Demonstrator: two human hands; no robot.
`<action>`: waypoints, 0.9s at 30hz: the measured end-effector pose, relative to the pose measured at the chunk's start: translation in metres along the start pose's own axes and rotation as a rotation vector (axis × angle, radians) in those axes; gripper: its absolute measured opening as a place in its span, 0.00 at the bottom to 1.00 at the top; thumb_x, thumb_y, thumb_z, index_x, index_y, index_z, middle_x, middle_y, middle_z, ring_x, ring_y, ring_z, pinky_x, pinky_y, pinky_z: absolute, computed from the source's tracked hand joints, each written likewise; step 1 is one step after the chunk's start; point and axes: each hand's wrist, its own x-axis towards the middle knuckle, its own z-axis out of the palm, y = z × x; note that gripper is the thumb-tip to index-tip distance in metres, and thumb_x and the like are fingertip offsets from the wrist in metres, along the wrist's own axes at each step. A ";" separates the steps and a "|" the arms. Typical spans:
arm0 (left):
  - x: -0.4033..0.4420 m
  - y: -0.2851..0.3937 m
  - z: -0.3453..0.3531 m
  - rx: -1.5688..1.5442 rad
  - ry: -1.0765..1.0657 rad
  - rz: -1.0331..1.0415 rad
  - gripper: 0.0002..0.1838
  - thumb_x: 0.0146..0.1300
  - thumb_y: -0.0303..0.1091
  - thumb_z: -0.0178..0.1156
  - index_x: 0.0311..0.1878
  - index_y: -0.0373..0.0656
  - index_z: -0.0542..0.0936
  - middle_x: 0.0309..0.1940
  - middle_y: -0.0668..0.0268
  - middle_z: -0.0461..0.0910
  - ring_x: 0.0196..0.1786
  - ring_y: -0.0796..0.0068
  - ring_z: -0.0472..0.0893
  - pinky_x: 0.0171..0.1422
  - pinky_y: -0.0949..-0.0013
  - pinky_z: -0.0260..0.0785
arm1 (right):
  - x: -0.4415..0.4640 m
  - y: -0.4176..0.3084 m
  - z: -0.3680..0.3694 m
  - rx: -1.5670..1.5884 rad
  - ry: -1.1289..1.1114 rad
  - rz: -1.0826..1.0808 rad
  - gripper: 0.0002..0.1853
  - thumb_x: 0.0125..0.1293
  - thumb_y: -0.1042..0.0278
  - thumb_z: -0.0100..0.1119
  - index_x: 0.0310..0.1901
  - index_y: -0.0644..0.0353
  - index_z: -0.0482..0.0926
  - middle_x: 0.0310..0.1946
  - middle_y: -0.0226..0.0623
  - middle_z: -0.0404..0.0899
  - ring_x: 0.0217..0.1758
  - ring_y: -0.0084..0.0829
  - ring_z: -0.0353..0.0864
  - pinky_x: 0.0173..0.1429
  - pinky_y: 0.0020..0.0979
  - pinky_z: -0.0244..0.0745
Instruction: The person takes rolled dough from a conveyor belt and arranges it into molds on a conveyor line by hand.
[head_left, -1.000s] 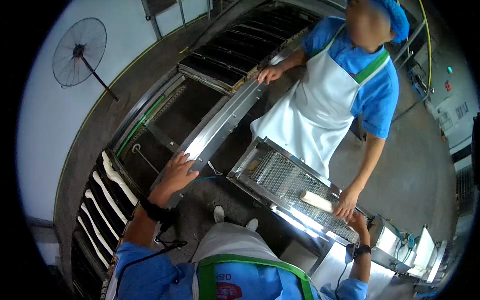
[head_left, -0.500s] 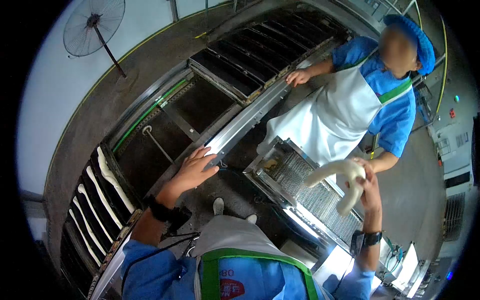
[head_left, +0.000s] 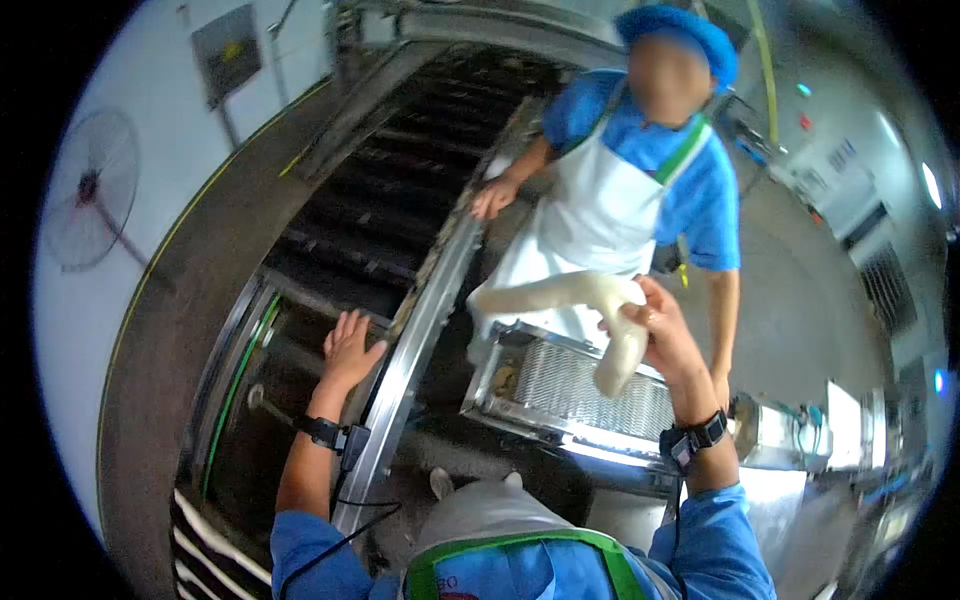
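Observation:
A thick strip of pale dough (head_left: 540,292) hangs bent over my right hand (head_left: 650,325), whose fingers are closed around its middle. One end points left in the air, while the shorter end droops below the hand. Beneath it is the metal mesh belt (head_left: 570,385), and the dough is held above that. My left hand (head_left: 352,350) is open, fingers spread, above the conveyor near its metal rail (head_left: 420,320) and the near end of the black grooved trays (head_left: 350,245). Whether it touches a tray is hard to tell. Several dough strips (head_left: 215,550) lie in grooves at bottom left.
A co-worker (head_left: 610,200) in a blue cap and white apron stands across the mesh belt, one hand (head_left: 495,197) resting on the conveyor's side. A metal rod with a ring end (head_left: 268,402) lies in the tray-less conveyor section. A large fan (head_left: 90,190) stands by the wall.
My view has turned toward the conveyor's far end. My left hand has moved forward along the conveyor toward the black trays. The dough strip has swung out, its long end now nearly level.

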 end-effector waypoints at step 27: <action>-0.308 -0.137 0.017 0.327 0.108 -0.229 0.20 0.56 0.44 0.44 0.18 0.39 0.76 0.18 0.57 0.74 0.19 0.58 0.72 0.29 0.62 0.65 | -0.060 0.015 -0.084 -0.068 0.030 0.078 0.12 0.50 0.69 0.54 0.34 0.63 0.65 0.30 0.36 0.71 0.30 0.22 0.71 0.35 0.20 0.68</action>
